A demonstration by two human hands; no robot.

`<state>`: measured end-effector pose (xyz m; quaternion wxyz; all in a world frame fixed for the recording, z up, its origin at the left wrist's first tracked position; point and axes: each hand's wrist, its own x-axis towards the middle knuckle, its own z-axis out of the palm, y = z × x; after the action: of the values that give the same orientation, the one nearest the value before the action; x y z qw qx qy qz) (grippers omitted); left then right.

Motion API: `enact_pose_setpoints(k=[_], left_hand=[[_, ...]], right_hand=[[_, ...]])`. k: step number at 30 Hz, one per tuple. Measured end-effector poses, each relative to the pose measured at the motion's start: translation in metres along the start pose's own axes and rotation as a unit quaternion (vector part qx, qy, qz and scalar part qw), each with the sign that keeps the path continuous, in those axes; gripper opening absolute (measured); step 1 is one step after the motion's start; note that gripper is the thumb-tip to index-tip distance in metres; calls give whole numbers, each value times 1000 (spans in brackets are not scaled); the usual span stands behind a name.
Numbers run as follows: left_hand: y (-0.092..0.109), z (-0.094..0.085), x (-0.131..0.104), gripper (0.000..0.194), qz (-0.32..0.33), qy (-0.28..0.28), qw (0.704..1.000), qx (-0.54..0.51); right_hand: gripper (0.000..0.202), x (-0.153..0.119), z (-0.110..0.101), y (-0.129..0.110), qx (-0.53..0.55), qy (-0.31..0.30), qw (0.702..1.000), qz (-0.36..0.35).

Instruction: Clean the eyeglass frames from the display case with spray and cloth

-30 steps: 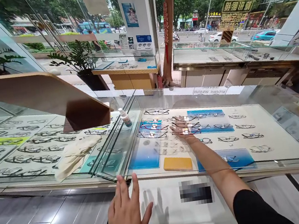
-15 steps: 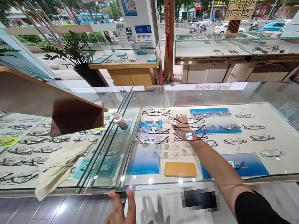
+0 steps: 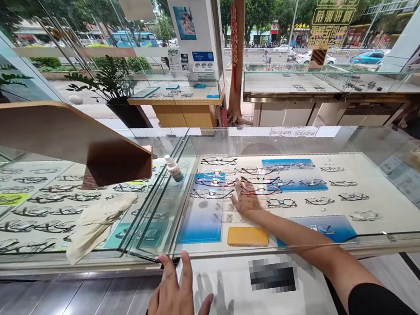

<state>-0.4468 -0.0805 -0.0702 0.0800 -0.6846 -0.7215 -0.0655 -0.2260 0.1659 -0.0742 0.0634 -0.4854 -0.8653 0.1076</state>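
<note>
Under the glass top of a display case point(image 3: 395, 173) lie several pairs of eyeglasses. My right hand point(image 3: 245, 202) is inside the case, low over its white floor, beside a pair of red-framed glasses point(image 3: 260, 190); its fingers are spread and nothing shows in them. A yellow-orange case point(image 3: 247, 236) lies just below that hand, left of my forearm. At the bottom, my left hand point(image 3: 176, 308) is raised with fingers apart, holding nothing, near the case's front edge. More frames, such as the thin dark glasses point(image 3: 281, 203), lie to the right of my right hand.
A white bottle point(image 3: 174, 168) stands on the glass at the seam. A cream cloth point(image 3: 97, 228) lies on the left case, below a brown wooden panel point(image 3: 50, 133). A blurred dark object point(image 3: 272, 275) is on the white surface in front. Other showcases point(image 3: 185, 95) stand by the windows.
My right hand has moved left and nearer to me, away from the back rows of glasses. My left hand stays raised and open. The view has shifted slightly.
</note>
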Motion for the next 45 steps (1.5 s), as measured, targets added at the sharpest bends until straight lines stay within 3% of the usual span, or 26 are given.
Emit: enact_pose_setpoints(k=[3, 6, 9, 11, 13, 15, 18, 21, 23, 28, 32, 34, 37, 40, 42, 45], left_hand=[[3, -3, 3, 91, 19, 14, 1000, 5], [8, -8, 4, 90, 22, 29, 999, 13], [13, -14, 4, 91, 13, 22, 1000, 8], [16, -18, 5, 91, 11, 10, 1000, 3], [17, -21, 6, 92, 8, -3, 1000, 3], [18, -23, 6, 93, 4, -15, 1000, 6], [19, -24, 7, 95, -1, -21, 1000, 8], [19, -26, 8, 95, -3, -26, 1000, 6], [20, -28, 9, 96, -9, -34, 999, 4], [22, -35, 10, 98, -23, -65, 998, -3], [22, -37, 11, 98, -25, -74, 997, -1], [22, -37, 11, 98, -25, -77, 997, 5], [22, -35, 10, 98, -23, -70, 997, 5], [21, -31, 10, 98, -19, -61, 998, 0], [20, -28, 10, 98, -15, -55, 998, 0], [20, -23, 10, 102, -8, -37, 999, 10]], right_hand=[[60, -43, 8, -37, 20, -18, 1000, -4], [48, -100, 4, -71, 47, -116, 991, -55], [40, -148, -29, -95, 16, -222, 970, -96], [45, -161, -66, -97, -13, -240, 966, -99], [48, -155, -107, -85, -19, -180, 982, -48], [50, -133, -141, -59, -40, -55, 998, -12], [56, -91, -167, -9, -102, 46, 994, -1], [54, -61, -163, 26, -142, 17, 989, 35], [55, -50, -153, 35, -146, 11, 988, 42], [56, -39, -138, 31, -139, 26, 989, 49], [56, -48, -148, 21, -135, 51, 988, 52], [58, -66, -159, 12, -122, 62, 990, 37], [62, -113, -184, -8, -32, 59, 997, -39], [64, -171, -209, -34, 93, -31, 989, -111], [66, -204, -217, -51, 158, -126, 967, -157], [73, -236, -209, -70, 204, -228, 937, -166]])
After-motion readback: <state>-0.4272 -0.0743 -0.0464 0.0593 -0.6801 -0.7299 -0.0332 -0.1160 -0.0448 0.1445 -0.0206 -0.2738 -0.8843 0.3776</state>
